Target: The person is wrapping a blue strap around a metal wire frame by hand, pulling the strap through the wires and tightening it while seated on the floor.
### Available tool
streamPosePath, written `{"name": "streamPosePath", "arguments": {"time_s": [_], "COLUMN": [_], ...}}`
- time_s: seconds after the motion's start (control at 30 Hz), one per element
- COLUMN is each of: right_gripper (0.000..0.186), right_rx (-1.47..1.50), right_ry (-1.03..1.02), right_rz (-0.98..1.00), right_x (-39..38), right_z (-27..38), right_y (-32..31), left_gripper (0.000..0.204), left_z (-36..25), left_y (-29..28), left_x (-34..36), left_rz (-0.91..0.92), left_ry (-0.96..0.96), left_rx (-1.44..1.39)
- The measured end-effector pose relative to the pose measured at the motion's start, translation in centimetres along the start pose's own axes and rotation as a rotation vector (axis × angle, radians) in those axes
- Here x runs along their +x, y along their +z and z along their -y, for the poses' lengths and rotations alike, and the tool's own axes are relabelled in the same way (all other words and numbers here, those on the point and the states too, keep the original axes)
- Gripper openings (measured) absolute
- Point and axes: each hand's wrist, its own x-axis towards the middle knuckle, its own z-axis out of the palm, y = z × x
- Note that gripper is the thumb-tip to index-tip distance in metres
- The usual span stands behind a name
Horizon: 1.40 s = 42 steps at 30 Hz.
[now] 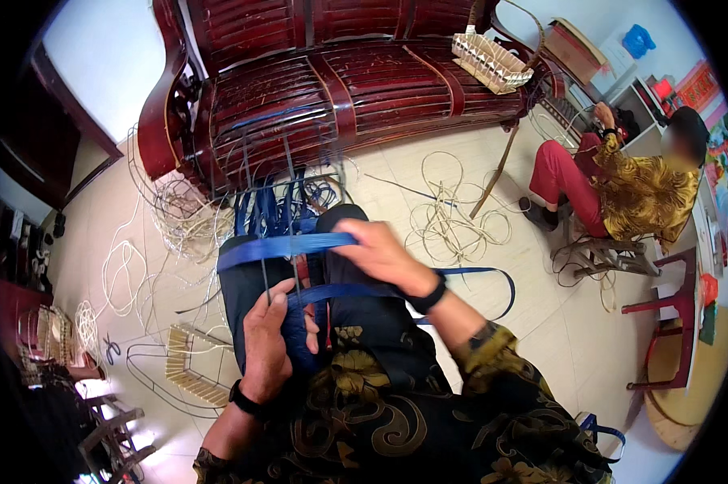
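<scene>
A blue flat strap stretches across above my knees, passing by thin dark rods of a wire frame. My right hand, a little smeared by motion, is closed on the strap's right part, fingers pointing left. Lower down, my left hand grips the near end of the wire frame, its thumb up against a rod. Some fingers show beyond the blue strapping between my thighs; the rest are hidden. A second stretch of blue strap crosses my right thigh and loops out over the floor.
Ahead stands a dark red wooden bench bearing a woven basket. Pale cane coils and a slatted basket piece lie on the tiles. At right a person sits on a low stool, near a red stool.
</scene>
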Motion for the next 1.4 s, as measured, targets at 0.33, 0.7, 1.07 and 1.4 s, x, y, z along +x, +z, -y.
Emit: {"name": "streamPosePath", "arguments": {"time_s": [0.33,0.7,1.07,1.4], "right_gripper": [0.033,0.039,0.013,0.023], "right_rx": [-1.048,-0.377,0.104,-1.435], "right_ry": [1.222,0.342,0.306,1.006], "right_rz": [-0.889,-0.253,-0.044,-0.413], "right_x": [-48.9,-9.8,-6.3,-24.5], "right_z": [-11.9,-0.4,0.7,-2.4], "right_y": [-41.3,-13.1,-5.2,-31.4], "left_gripper": [0.033,0.026,0.030,0.035], "left_z": [-0.4,0.3,0.5,0.1], "left_y": [-2.3,-1.5,-2.0,-1.8], "left_x": [2.0,1.2,0.7,1.3], "left_rz": [-0.025,-0.017,0.013,0.023], "left_ry": [0.043,-0.023,-0.009,0.001], "left_rx": [-0.161,-0.160,-0.119,-0.197]}}
